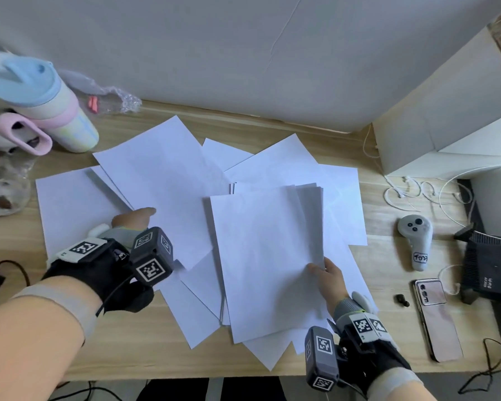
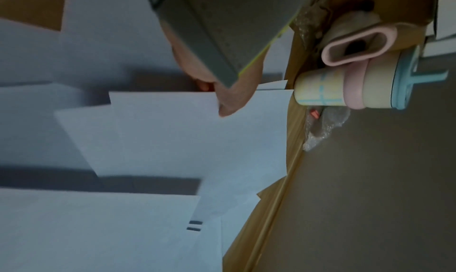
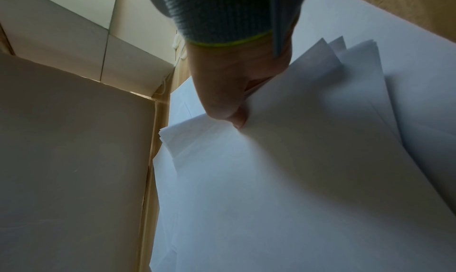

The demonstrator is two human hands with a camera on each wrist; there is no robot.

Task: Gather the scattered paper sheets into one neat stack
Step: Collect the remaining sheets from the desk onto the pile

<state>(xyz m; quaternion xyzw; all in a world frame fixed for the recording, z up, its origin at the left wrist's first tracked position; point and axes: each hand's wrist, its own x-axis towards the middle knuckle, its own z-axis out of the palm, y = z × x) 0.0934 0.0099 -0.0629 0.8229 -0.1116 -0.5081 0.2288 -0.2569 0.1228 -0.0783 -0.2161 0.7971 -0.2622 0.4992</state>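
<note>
Several white paper sheets lie scattered and overlapping on the wooden desk. My right hand pinches the right edge of a bundle of several sheets, thumb on top, and the bundle is raised above the loose sheets. The right wrist view shows the right hand gripping the bundle, whose edges are uneven. My left hand pinches the near left edge of one large sheet, which is lifted slightly and casts a shadow. In the left wrist view the left hand clamps that sheet.
A pastel tumbler with a pink handle and a plush toy stand at the far left, with bubble wrap behind. To the right are a white controller, a phone, a black device, cables and a white box.
</note>
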